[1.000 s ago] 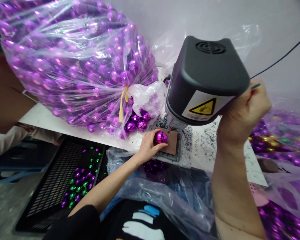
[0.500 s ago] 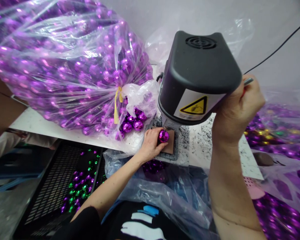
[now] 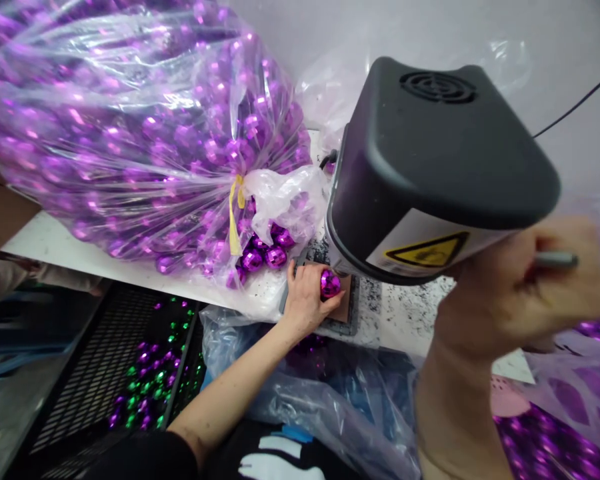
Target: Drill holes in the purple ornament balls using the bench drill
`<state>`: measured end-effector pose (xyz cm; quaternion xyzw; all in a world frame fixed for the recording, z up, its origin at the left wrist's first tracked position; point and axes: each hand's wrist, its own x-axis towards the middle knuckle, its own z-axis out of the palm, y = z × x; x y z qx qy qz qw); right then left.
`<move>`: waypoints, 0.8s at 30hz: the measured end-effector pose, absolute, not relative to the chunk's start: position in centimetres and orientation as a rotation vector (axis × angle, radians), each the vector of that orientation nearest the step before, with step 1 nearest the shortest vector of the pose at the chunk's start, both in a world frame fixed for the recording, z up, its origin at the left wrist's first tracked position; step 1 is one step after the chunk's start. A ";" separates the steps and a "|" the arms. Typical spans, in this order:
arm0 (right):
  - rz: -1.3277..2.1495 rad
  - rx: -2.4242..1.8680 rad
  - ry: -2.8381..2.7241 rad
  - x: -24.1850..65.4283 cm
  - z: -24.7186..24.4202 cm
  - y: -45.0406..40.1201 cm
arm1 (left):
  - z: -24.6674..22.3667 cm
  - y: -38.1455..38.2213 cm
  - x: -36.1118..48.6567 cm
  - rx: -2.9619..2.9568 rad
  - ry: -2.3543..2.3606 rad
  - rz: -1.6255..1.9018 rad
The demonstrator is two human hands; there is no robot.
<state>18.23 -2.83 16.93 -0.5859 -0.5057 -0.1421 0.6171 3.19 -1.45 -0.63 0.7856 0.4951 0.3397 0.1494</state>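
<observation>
My left hand (image 3: pixel 306 297) closes its thumb and fingers around a shiny purple faceted ball (image 3: pixel 331 283). The ball rests on a brown pad (image 3: pixel 341 308) over the machine's grey base, under a black bench machine (image 3: pixel 460 147) with a round vent on top. A yellow warning triangle (image 3: pixel 427 251) is on its front label. My right hand (image 3: pixel 545 287), smeared by motion, is wrapped round a lever at the machine's right side; the lever's metal end (image 3: pixel 557 259) sticks out of the fist. The machine's tool tip is mostly hidden behind the housing.
A large clear bag (image 3: pixel 145 147) of purple balls, tied with a yellow strip, fills the table's left. Several loose balls (image 3: pixel 263 257) lie at its neck. A black crate (image 3: pixel 80 373) holds green and purple pieces below. Plastic sheeting (image 3: pixel 300 393) hangs before me; more purple balls (image 3: pixel 545 440) lie right.
My right hand and the lever have swung down and right, towards me. The machine looks larger and further right in view. My left hand still holds the ball on the pad.
</observation>
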 end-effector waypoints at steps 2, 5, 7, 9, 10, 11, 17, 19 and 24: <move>-0.434 -1.270 -1.153 18.0 15.4 -4.2 | -0.7 -1.5 3.2 2.243 1.418 0.972; -0.368 -1.238 -1.237 17.9 13.3 -5.8 | -0.7 -1.5 3.2 2.214 1.398 0.975; -0.320 -1.219 -1.315 18.0 12.6 -6.5 | -0.7 -1.5 3.2 2.196 1.383 0.963; -0.328 -1.202 -1.365 18.0 12.4 -6.8 | -0.7 -1.5 3.2 2.179 1.378 0.952; -0.332 -1.213 -1.389 18.0 12.5 -7.0 | -0.7 -1.5 3.2 2.173 1.377 0.952; -0.326 -1.247 -1.407 17.9 12.6 -7.1 | -0.7 -1.5 3.2 2.169 1.377 0.956; -0.294 -1.248 -1.382 17.5 12.0 -6.9 | -0.7 -1.5 3.1 2.168 1.376 0.944; -0.316 -1.177 -1.369 17.6 11.2 -6.5 | -0.7 -1.5 3.1 2.169 1.377 0.937; -0.397 -1.037 -1.361 18.0 9.3 -5.6 | -1.0 -1.5 3.1 2.197 1.395 0.939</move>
